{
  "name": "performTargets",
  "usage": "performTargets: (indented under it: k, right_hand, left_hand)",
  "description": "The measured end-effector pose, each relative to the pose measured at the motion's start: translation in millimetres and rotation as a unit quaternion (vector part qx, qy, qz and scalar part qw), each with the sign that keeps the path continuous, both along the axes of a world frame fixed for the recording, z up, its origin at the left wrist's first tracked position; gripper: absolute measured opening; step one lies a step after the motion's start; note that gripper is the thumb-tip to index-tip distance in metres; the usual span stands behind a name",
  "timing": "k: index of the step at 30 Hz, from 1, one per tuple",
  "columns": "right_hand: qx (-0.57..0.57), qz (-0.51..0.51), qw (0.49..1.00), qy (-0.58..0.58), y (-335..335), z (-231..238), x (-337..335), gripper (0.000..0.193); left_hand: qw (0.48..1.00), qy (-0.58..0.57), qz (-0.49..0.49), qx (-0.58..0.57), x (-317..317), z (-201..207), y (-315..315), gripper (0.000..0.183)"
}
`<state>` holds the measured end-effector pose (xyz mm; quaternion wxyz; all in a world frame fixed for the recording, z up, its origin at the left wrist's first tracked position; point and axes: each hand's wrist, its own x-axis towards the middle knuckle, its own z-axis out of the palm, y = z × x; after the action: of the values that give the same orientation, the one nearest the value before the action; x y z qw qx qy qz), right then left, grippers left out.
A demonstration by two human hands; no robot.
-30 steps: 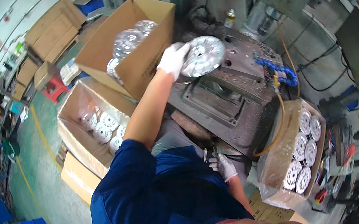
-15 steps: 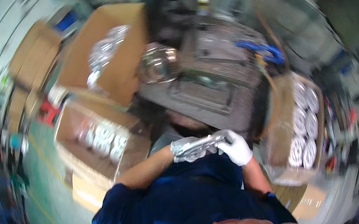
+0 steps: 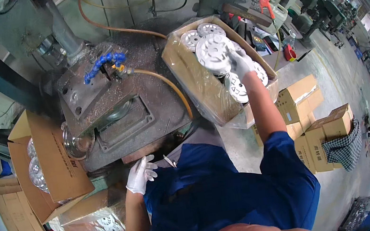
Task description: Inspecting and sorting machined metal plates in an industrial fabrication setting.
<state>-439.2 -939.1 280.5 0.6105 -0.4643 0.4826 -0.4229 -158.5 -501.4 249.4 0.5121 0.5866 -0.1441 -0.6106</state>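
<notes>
My right hand [image 3: 240, 62], in a white glove, grips the right rim of a silver round metal disc [image 3: 213, 53] with cut-out slots. The disc is over an open cardboard box [image 3: 201, 98] lined with clear plastic, above several similar discs [image 3: 237, 87]; whether it touches those below cannot be made out. My left hand [image 3: 141, 174], also gloved, hangs low by my lap near the machine table's front edge. Its fingers are apart and hold nothing.
A drill-press-like machine [image 3: 62, 33] with a chip-strewn table [image 3: 162, 123] and a blue segmented hose [image 3: 103, 63] stands ahead. Shiny round parts fill a tall carton [image 3: 54, 154] at left; a lower carton [image 3: 86, 226] holds more discs. Stacked cartons [image 3: 299, 98] stand at right.
My hands, earlier together at my waist on a flat metal piece, are now apart. My right hand has reached forward to the box at right. The view has turned rightward.
</notes>
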Motion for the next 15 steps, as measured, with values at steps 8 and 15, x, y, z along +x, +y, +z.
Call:
performTargets:
  k: [8, 15]
  right_hand:
    - [0.117, -0.057, 0.991, 0.044, -128, -56, 90, 0.034]
    - [-0.206, 0.057, 0.818, 0.535, -88, -19, 94, 0.062]
  left_hand:
    - [0.995, -0.026, 0.094, -0.022, 10, 10, 36, 0.054]
    - [0.936, -0.129, 0.325, 0.028, 45, 25, 149, 0.044]
